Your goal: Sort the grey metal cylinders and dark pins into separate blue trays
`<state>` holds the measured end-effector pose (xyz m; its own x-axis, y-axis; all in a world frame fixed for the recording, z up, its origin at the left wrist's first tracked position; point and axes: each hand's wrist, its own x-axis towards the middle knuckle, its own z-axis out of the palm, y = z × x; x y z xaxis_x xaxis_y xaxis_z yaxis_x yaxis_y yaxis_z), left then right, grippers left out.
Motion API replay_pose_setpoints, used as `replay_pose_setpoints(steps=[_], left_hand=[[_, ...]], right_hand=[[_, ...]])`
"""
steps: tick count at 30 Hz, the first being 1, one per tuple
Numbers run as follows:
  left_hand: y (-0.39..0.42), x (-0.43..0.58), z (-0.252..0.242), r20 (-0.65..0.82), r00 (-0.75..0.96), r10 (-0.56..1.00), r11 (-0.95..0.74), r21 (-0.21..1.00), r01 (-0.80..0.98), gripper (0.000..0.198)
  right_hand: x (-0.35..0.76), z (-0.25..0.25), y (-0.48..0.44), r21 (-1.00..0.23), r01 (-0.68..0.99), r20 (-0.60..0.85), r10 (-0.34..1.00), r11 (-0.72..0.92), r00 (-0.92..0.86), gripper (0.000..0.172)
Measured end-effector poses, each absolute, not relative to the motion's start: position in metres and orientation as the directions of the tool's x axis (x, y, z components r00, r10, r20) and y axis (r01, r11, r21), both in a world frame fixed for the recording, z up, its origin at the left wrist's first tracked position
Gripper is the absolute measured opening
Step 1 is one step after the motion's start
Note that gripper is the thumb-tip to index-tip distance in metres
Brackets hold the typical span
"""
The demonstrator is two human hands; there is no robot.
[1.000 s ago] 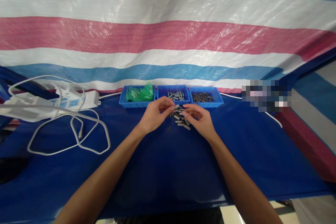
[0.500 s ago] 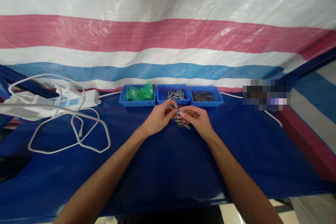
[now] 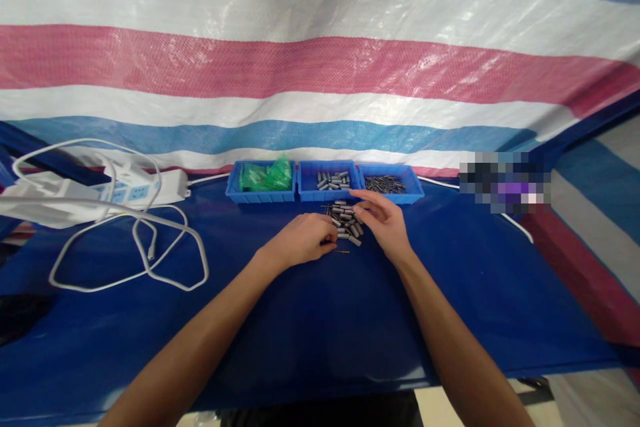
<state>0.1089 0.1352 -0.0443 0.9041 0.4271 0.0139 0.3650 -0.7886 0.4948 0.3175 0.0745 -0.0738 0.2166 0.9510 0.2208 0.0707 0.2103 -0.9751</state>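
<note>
A small pile of grey metal cylinders (image 3: 355, 240), with thin pins among them, lies on the blue table in front of me. At its left edge my left hand (image 3: 306, 239) rests low on the table, fingers curled in; what they hold, if anything, is hidden. A single thin pin (image 3: 342, 252) lies by its thumb. Over the right side of the pile is my right hand (image 3: 385, 221), thumb and index finger apart, no object visible between them. Its index fingertip is close to the front of the middle blue bin (image 3: 320, 195), which holds more grey cylinders (image 3: 334, 181).
The left blue bin (image 3: 260, 197) contains green plastic bags (image 3: 267, 177); the right blue bin (image 3: 400, 198) contains many thin pins (image 3: 385, 184). White power strips (image 3: 135, 192) and a looped white cable (image 3: 205, 260) lie on the left. A striped tarp (image 3: 310, 67) hangs behind.
My hands, together over the pile before, have parted. The left moved down and left to the table beside the pile; the right opened and shifted slightly right, uncovering more cylinders.
</note>
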Motion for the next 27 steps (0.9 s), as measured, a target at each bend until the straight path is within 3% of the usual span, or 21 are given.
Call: replay_pose_setpoints(steps=[9, 12, 21, 23, 27], left_hand=[[0.128, 0.11, -0.041, 0.05, 0.932, 0.359, -0.844, 0.444, 0.301, 0.015], [0.124, 0.114, -0.042, 0.041, 0.941, 0.337, -0.861, 0.417, 0.291, 0.008], [0.123, 0.114, -0.042, 0.008, 0.92, 0.392, -0.875, 0.314, 0.37, 0.013], [0.127, 0.111, -0.04, 0.009, 0.915, 0.403, -0.859, 0.349, 0.374, 0.011], [0.138, 0.105, -0.037, 0.095, 0.87, 0.484, -0.76, 0.539, 0.364, 0.008]], right_hand=[[0.321, -0.076, 0.075, -0.979, 0.071, 0.203, 0.953, 0.192, 0.225, 0.026], [0.32, -0.074, 0.074, -0.978, 0.068, 0.206, 0.955, 0.195, 0.215, 0.024], [0.32, -0.077, 0.076, -0.979, 0.059, 0.202, 0.957, 0.194, 0.209, 0.028], [0.319, -0.077, 0.075, -0.981, 0.047, 0.193, 0.958, 0.188, 0.211, 0.03], [0.318, -0.075, 0.075, -0.988, 0.029, 0.154, 0.967, 0.152, 0.204, 0.032]])
